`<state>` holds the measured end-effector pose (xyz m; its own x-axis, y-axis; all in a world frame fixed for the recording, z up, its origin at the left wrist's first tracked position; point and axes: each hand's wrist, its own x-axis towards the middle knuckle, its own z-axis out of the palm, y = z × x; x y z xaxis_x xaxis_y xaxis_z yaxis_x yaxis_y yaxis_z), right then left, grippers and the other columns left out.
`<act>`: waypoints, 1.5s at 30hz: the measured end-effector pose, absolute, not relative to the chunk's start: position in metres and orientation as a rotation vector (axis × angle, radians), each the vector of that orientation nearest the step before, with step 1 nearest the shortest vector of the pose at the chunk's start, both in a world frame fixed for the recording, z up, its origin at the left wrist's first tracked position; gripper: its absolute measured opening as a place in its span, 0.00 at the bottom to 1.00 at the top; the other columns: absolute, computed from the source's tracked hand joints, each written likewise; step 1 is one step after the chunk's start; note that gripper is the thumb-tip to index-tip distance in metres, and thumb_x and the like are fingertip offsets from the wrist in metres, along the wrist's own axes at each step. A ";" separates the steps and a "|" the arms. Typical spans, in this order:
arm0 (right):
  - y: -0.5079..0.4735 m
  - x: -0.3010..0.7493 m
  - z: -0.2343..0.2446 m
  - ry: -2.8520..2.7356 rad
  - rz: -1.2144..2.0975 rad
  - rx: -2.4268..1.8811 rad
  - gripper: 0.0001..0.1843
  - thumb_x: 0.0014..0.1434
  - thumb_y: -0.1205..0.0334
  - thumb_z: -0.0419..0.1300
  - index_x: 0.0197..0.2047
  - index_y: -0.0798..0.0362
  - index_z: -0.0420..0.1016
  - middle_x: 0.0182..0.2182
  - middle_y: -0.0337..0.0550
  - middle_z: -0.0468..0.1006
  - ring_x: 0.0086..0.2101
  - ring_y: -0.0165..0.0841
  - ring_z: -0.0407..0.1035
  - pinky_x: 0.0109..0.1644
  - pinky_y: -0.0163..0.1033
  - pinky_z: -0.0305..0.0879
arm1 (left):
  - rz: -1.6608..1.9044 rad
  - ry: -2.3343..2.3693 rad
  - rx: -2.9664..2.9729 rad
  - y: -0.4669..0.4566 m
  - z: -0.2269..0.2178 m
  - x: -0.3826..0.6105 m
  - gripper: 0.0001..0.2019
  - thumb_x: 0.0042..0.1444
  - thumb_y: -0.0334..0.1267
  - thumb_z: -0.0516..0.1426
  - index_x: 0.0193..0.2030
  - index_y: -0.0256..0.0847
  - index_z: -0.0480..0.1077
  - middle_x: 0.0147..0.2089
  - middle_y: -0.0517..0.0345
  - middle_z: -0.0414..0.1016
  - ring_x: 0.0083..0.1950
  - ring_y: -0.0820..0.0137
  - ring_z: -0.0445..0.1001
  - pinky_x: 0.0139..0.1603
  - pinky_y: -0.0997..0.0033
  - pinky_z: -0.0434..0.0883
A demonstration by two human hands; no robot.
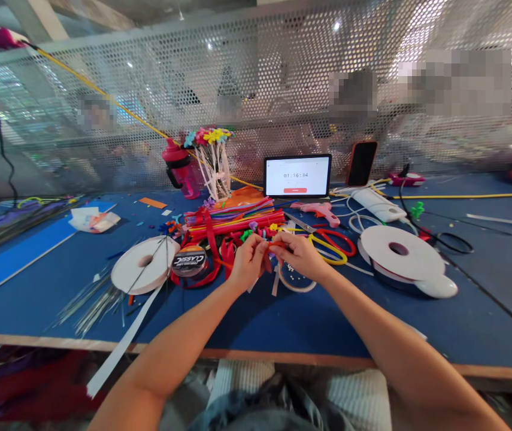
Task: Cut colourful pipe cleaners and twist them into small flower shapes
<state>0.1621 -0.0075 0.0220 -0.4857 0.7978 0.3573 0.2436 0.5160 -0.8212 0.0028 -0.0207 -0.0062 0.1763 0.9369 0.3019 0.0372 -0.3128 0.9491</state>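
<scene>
Both my hands meet over the middle of the table, fingertips almost touching. My left hand [247, 261] is closed in a pinch on a short orange-red pipe cleaner [277, 244]. My right hand [301, 255] pinches the same piece from the other side; fingers hide much of it. Just beyond lies a bundle of coloured pipe cleaners [233, 218], with small green, purple and yellow twisted pieces in front. Below the hands sits a round shallow dish [300, 288] with small white beads. Scissors with red and yellow handles [334, 259] lie beside my right hand.
White spools [130, 269] [417, 257] flank the hands, with a round "CLASSIC" tin [189, 261] by the left one. Behind stand a pink bottle [182, 173], pipe-cleaner flowers [213, 136], a tablet [297, 176] and a phone [361, 163]. A pink glue gun [321, 211] and cables lie right.
</scene>
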 end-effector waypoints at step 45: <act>-0.008 0.149 0.008 -1.083 1.763 -0.734 0.17 0.51 0.49 0.62 0.29 0.55 0.68 0.24 0.36 0.67 0.24 0.24 0.61 0.24 0.30 0.52 | 1.320 0.843 1.324 -0.020 -0.005 0.008 0.15 0.51 0.48 0.58 0.29 0.38 0.62 0.17 0.65 0.68 0.13 0.82 0.56 0.14 0.80 0.51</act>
